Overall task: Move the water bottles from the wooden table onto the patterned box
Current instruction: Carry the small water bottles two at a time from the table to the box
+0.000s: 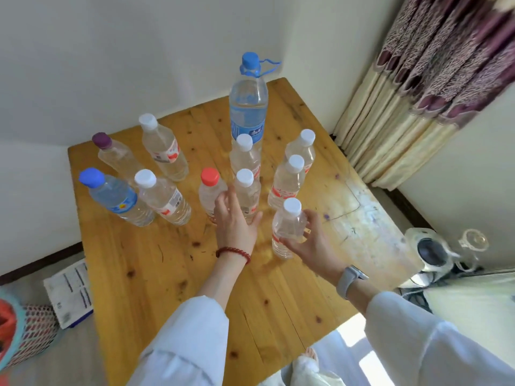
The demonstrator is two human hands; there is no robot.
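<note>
White-capped bottle [288, 228] apparently gripped in right hand [309, 240].

- The table [167, 274] fills the middle of the frame, pushed into the corner of the wall [111, 51] at the top.
- Bottles stand in a cluster on the table's upper half; the tallest bottle [247, 107] is at the back, top centre.
- My left hand [235, 221] is at frame centre, fingers against two middle bottles.
- My right hand [309, 240], just right of it, wraps the nearest bottle [287, 229], which stands in front of the others.
- A curtain [432, 79] hangs at upper right.
- A kettle [429, 252] sits off the table's right edge.
- A basket [28, 335] and a paper [69, 293] lie at lower left.
</note>
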